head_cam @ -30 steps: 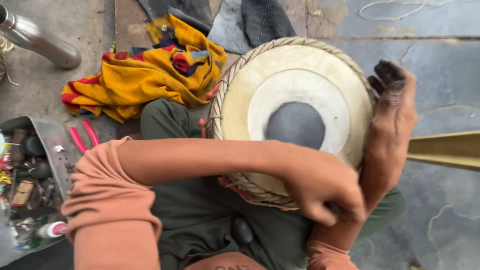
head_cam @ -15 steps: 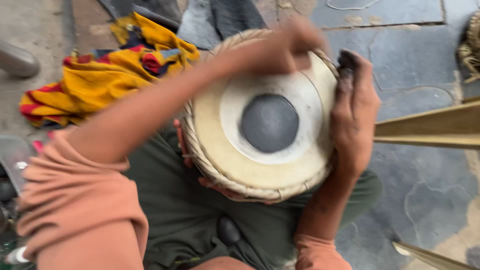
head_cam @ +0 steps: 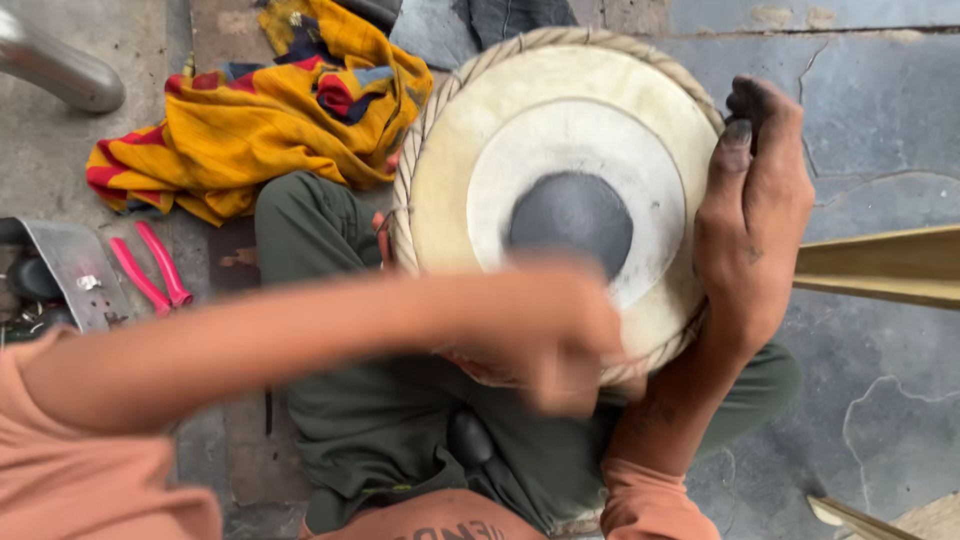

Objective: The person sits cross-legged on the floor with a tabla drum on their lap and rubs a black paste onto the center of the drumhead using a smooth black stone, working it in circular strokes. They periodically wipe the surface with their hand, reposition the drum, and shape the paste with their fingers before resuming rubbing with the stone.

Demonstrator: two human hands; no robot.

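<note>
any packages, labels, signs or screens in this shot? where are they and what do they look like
No packages, signs or screens that can be told.
Lettering on clothing: bottom edge, dark letters on orange cloth, partly cut off.
Small white patch: on the grey metal box at the left edge, too small to tell whether it is a label.
</note>
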